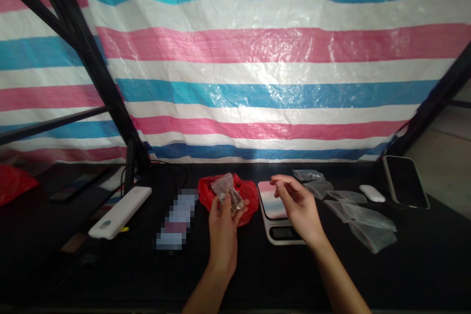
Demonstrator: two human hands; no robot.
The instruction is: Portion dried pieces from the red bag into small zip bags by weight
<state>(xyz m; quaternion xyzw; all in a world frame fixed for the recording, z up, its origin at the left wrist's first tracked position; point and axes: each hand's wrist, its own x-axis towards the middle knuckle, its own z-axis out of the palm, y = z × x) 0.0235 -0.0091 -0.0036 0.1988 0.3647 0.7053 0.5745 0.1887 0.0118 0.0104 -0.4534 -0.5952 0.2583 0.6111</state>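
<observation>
My left hand (224, 216) is closed on a small clear zip bag (223, 184) with small greyish-brown bits inside; I cannot make out what they are. Behind and around that hand lies a crumpled red plastic bag (248, 191), its mouth open. Over the kitchen scale (270, 201), my right hand (300, 206) hovers with thumb and forefinger drawn together near the upper part of the weighing plate. Whether anything tiny sits between those fingertips is unclear. The shiny plate reflects pink, white and blue, and the right hand hides part of the scale and its display.
Several flat clear zip bags (368, 221) are spread right of the scale. Beyond them are a white earbud case (372, 193) and a leaning phone (406, 181). A white power bank (120, 212) and a blurred-out phone-like item (178, 218) lie left. Striped sheeting (257, 44) hangs behind.
</observation>
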